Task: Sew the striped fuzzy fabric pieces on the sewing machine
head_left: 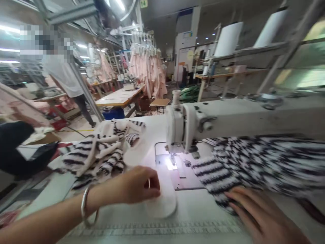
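My left hand (142, 185), with a bangle at the wrist, is over a white, round-cornered flat piece (164, 206) in front of the sewing machine (181, 128). Its thumb and fingers are curled together; what they pinch, if anything, is hidden. My right hand (264, 213) grips the near edge of a black-and-white striped knit fabric (218, 174), fingers and thumb closed at its border. That fabric spreads under the machine arm to the right. The lit needle area (172, 162) lies just beyond my left hand, with no fabric visible under the presser foot.
More striped fabric (101, 152) with white trim is heaped on the table's left. A ruler strip (162, 230) runs along the near edge. Thread cones (228, 39) stand at the upper right. Behind are pink garments on hangers (147, 67), a work table (119, 96) and a standing person (63, 74).
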A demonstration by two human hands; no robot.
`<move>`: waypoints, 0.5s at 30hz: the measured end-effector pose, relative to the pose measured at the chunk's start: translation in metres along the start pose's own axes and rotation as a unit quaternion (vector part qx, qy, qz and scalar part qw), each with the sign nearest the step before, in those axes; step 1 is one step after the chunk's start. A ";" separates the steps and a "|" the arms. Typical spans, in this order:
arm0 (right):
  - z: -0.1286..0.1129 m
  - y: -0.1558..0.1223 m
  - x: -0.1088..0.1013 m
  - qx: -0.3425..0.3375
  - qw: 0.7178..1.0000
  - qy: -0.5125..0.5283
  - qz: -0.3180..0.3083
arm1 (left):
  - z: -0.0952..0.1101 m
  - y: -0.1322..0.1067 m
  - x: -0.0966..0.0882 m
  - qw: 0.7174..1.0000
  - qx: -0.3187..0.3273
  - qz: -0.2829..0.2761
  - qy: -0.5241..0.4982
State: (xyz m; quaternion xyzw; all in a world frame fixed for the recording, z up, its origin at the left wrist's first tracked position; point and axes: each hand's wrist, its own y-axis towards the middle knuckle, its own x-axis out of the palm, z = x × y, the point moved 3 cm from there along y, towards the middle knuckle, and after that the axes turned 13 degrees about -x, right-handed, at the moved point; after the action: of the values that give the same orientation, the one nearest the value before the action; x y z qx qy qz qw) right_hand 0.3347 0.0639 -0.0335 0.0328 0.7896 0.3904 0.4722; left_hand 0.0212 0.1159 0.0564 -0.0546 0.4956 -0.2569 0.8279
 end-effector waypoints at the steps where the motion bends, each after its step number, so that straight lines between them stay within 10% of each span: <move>1: -0.004 0.007 -0.001 -0.042 0.998 0.001 -0.056 | 0.001 -0.002 0.014 1.000 0.001 0.014 -0.011; 4: -0.011 0.030 -0.012 -0.008 0.995 -0.026 -0.093 | 0.009 0.000 0.037 0.993 0.010 0.004 -0.117; 6: -0.018 0.047 -0.021 0.026 0.996 -0.040 -0.079 | 0.022 0.007 0.047 0.958 -0.002 -0.099 -0.271; 9: -0.040 0.065 -0.035 -0.008 0.997 -0.068 -0.021 | 0.046 0.019 0.066 0.798 -0.056 -0.282 -0.530; 12: -0.071 0.065 -0.042 -0.096 0.994 -0.058 -0.016 | 0.063 0.032 0.084 0.647 -0.105 -0.328 -0.681; 15: -0.092 0.049 -0.042 -0.090 0.995 -0.016 -0.031 | 0.064 0.040 0.090 0.617 -0.097 -0.265 -0.734</move>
State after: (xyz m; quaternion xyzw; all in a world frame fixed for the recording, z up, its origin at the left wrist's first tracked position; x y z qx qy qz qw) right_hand 0.2711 0.0261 0.0510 -0.0280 0.7439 0.4447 0.4980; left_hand 0.1242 0.0967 0.0034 -0.4340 -0.2916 -0.2896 0.8017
